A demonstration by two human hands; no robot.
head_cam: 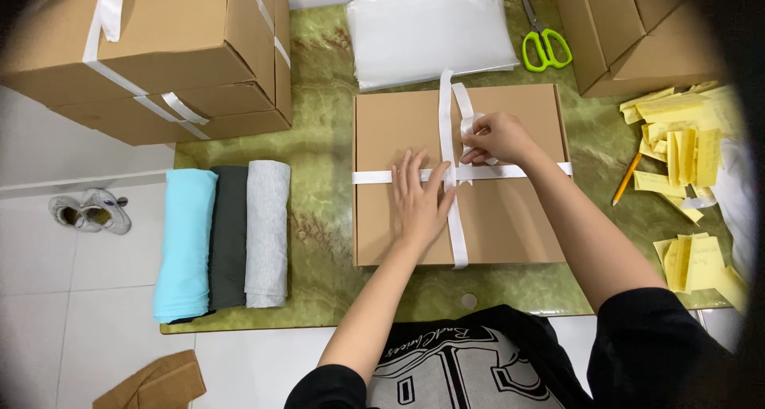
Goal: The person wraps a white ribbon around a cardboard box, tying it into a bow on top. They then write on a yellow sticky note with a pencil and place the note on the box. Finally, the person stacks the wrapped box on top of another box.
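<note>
Black cloth with a pale print, the person's own shirt (446, 361), fills the lower edge, and both bare forearms reach up from it over a green marbled tabletop (319, 138).

At far left, on the white tiled floor (48, 313), lies a pair of pale shoes (89, 211), and a scrap of brown card (155, 383) sits lower down. Above them stand stacked cardboard cartons (167, 50), matte and square-edged, bound with white ribbon. On the tabletop's left part lie three soft cloth rolls side by side: light blue (185, 242), dark grey (229, 238), pale grey (266, 232).

At the middle sits a flat brown box (398, 126), smooth cardboard, crossed by a glossy white ribbon (374, 176) running both lengthwise and across. The left hand (419, 195) lies flat, fingers spread, pressing down on the crossing of the two bands. The right hand (494, 138), just up and right of it, is closed in a pinch on a loose loop of the ribbon above the lid. The two hands are near but not touching.

Behind the box lies a stack of clear plastic bags (430, 31), then green-handled scissors (544, 46). To the right are more cartons (637, 27), a pencil (626, 180) and scattered yellow paper slips (685, 150).
</note>
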